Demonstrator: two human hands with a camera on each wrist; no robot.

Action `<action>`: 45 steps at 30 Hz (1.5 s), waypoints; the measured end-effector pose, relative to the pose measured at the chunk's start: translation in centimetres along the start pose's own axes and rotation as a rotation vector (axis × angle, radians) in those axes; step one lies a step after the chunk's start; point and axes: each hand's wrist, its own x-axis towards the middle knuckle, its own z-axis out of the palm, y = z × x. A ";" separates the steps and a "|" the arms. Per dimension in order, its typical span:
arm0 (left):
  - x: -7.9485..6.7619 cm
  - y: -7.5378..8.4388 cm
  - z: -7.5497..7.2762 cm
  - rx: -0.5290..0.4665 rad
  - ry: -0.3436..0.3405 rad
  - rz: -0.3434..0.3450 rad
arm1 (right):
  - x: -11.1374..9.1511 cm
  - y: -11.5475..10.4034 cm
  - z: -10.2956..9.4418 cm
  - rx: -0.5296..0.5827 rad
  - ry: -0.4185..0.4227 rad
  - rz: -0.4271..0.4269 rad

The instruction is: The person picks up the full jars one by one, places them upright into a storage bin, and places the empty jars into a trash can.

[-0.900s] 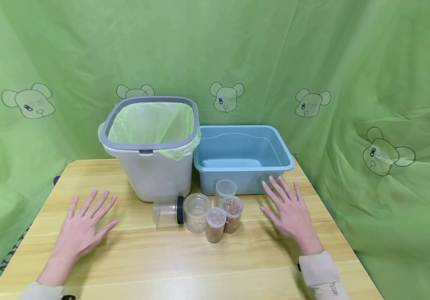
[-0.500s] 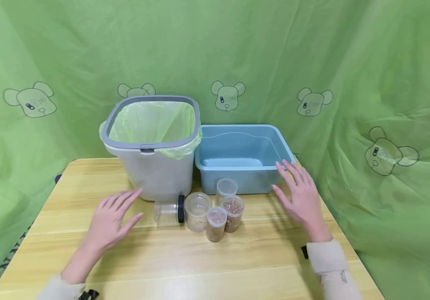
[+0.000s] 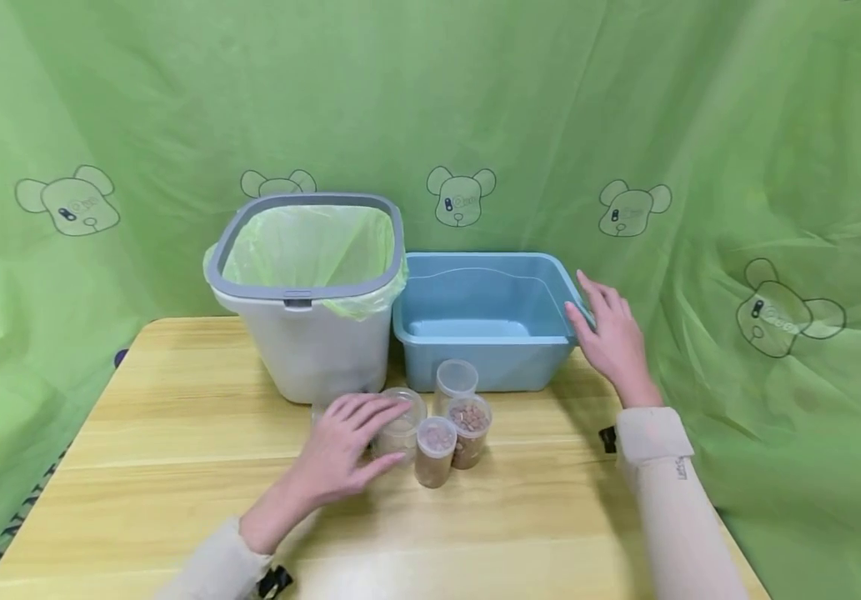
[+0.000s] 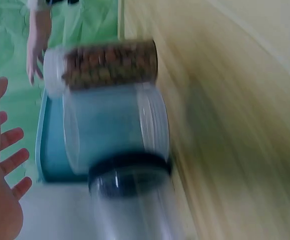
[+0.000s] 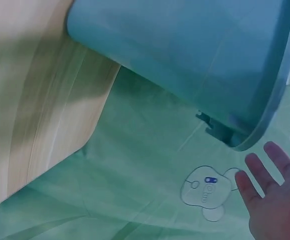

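Observation:
My left hand, fingers relaxed, is over the wide clear jar and hides most of a clear jar with a black lid lying on its side. In the left wrist view, the fingers are apart from the jars. Two slim jars of brownish pieces, a front jar and a rear jar, stand just right of the wide one. Behind them is another clear-topped jar. My right hand is at the right rim of the blue tub, fingers extended, holding nothing.
Left of the tub stands a grey-white bin with a green liner bag under its grey rim. Both containers sit toward the back of the wooden table. A green curtain hangs behind and at the sides.
My left hand has moved right from the table's left side to above the jars. My right hand has moved forward and right to the tub's rim. The jars and containers stay put.

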 end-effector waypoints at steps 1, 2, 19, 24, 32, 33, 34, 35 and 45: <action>0.3 0.4 0.5 -0.001 -0.004 0.011 | 0.5 0.2 0.0 -0.001 -0.014 0.011; 0.6 0.8 0.9 -0.005 -0.010 0.020 | 0.9 0.4 0.1 -0.003 -0.029 0.022; 2.1 3.2 4.7 0.006 -0.045 0.080 | 4.4 3.3 1.4 0.078 -0.227 0.169; 2.3 3.2 5.0 0.008 -0.057 0.060 | 4.5 3.7 1.7 0.077 -0.264 0.177; 2.7 2.8 5.0 -0.062 -0.107 -0.026 | 5.0 3.6 1.8 0.123 -0.328 0.224; 2.7 2.8 5.0 -0.058 -0.113 -0.030 | 5.0 3.6 1.8 0.129 -0.331 0.229; 2.7 2.7 5.0 -0.059 -0.119 -0.036 | 5.0 3.6 1.8 0.132 -0.333 0.232; 2.7 2.7 5.0 -0.061 -0.124 -0.041 | 5.0 3.6 1.8 0.134 -0.335 0.232; 2.7 2.3 5.2 -0.113 -0.139 -0.050 | 5.1 3.8 2.0 0.130 -0.354 0.239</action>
